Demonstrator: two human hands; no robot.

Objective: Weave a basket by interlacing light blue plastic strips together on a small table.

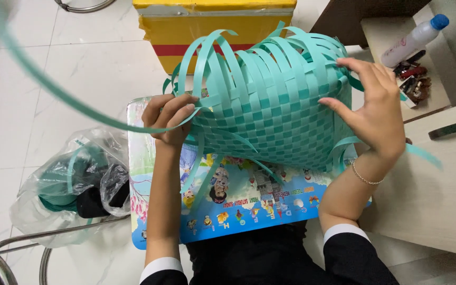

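Teal woven plastic-strip basket (270,105) lies on its side on a small colourful picture-printed surface (249,206), loose strip ends curling up at its mouth; the left hand (169,119) has its grip closed on one long teal plastic strip (54,87) at the basket's edge; the right hand (373,113) presses open-fingered against the basket's far side; a clear plastic bag (69,184) sits on the floor just beside.

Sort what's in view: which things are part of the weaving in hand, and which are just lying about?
In use: woven teal basket; loose teal strip pinched by the left hand; right hand steadying the basket; colourful printed board beneath.

Lying about: plastic bag; yellow box; white bottle; small clips.
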